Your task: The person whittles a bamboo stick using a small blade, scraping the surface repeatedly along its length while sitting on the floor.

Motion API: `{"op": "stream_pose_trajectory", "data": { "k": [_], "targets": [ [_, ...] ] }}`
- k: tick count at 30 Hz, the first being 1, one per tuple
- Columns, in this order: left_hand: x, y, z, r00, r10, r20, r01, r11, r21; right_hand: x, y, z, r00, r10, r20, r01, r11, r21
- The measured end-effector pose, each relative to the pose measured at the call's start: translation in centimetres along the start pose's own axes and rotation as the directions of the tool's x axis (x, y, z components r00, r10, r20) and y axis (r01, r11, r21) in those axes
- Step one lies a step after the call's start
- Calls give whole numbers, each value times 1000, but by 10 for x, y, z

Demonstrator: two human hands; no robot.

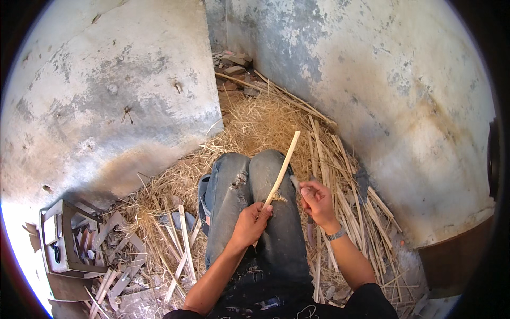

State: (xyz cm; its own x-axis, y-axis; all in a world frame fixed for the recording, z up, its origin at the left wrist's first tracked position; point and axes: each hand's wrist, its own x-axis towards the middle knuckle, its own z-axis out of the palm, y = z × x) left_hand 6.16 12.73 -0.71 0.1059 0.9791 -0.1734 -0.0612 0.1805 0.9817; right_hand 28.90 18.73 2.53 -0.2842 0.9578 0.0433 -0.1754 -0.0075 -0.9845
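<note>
My left hand (249, 224) is closed around the lower part of a pale strip of split wood or bamboo (285, 164), which slants up and away to the right above my knees. Just beside the left fingers, a small curled shaving (278, 198) hangs at the strip. To the right, my right hand (317, 201) is closed on a slim greyish tool (295, 183), apart from the strip. One end of that tool sticks out past the fingers, and a curved greyish piece (310, 232) shows below the hand. Blur and the fingers hide the tool's exact kind.
My legs in worn jeans (227, 186) are under the hands. Thin shavings (255, 119) heap ahead, and long strips (350, 212) lie along the right wall (409, 122). At left, a wooden frame-like box (66, 250) stands among scraps. Brick pieces (234, 69) fill the far corner.
</note>
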Motion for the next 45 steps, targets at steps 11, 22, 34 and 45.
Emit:
{"op": "stream_pose_trajectory", "data": {
  "k": [11,22,34,45],
  "targets": [
    [-34,41,18,967,203,-154,-91,840,534,4,-22,49,929,-353,109,341,706,-620],
    [-12,31,-25,989,122,-90,-111,987,118,18,-24,27,842,-468,-269,234,766,-599],
    [-22,30,-16,996,64,65,-68,996,59,38,-30,21,949,-253,-190,185,931,-315],
    [-54,58,-11,879,429,-208,-62,536,842,34,-26,40,991,-127,-31,109,934,-340]
  ]
}}
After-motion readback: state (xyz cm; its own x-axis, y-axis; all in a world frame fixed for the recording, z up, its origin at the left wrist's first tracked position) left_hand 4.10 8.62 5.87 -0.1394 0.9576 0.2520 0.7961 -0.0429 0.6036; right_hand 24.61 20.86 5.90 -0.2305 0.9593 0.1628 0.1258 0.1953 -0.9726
